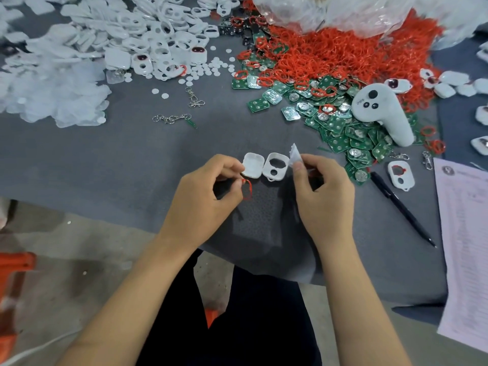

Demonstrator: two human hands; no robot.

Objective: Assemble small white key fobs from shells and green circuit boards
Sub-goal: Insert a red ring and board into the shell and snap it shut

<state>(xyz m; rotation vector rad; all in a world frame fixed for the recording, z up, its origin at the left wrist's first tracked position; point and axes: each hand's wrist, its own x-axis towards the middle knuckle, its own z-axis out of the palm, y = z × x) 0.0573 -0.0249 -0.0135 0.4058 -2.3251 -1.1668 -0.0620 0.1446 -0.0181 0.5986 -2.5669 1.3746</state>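
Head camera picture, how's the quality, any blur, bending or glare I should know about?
Head view: wide-angle bending curves the mat edge and paper at the sides; the shell pile at far left is smeared and washed out; the plastic bag shows glare; the left hand and right hand are fairly sharp, casting soft shadows below.

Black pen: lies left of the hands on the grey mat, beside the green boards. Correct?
Not quite. The head view shows the black pen on the grey mat to the right of the hands, not the left, past the right hand. It does lie beside the green boards.
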